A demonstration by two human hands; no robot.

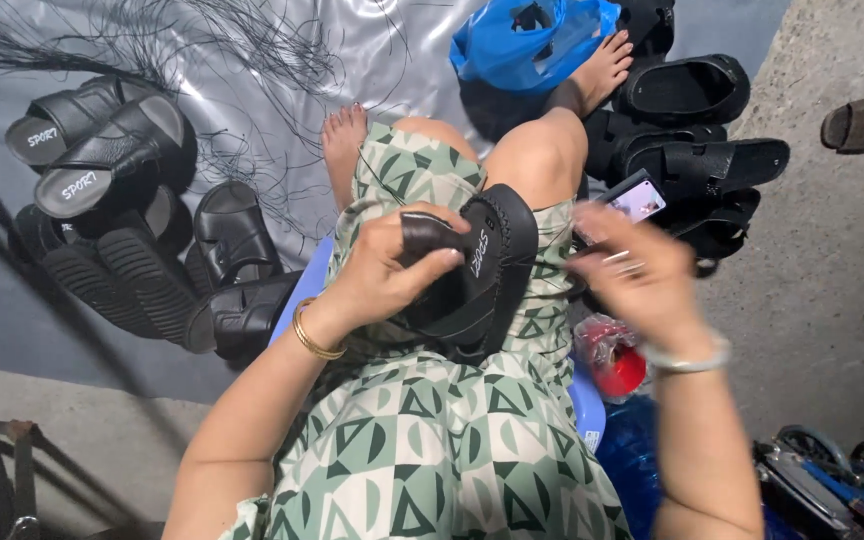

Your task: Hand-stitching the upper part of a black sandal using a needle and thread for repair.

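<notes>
In the head view, the person sits with knees drawn up, in a green and cream patterned dress (432,440). A black sandal (477,270) rests on the lap, tilted on its side against the raised right knee, with its stitched strap facing up. The left hand (392,265) is curled around the sandal: the thumb and fingers close on the dark strap at its upper left end, pinning the sandal to the lap. A gold bangle (309,335) sits on that wrist.

The right hand (637,275) hovers just to the right of the sandal, apart from it, and is blurred. Its fingers are partly bent and pinched together around something thin and pale, but the blur makes it impossible to tell what it is or how firmly it is held. A silver bracelet (687,358) circles the right wrist.

On the grey sheet (282,80) under the feet, a pile of black sandals (122,200) lies near the left edge, and a second heap of black sandals (692,150) lies by the right edge, beside the concrete floor (832,270). A phone (637,198) with a lit screen rests on that second heap. A blue plastic bag (527,40) sits at the top edge near the toes. Loose black threads (252,40) spread over the sheet's upper left corner. A red and clear wrapped thing (612,360) lies beside the right thigh.
</notes>
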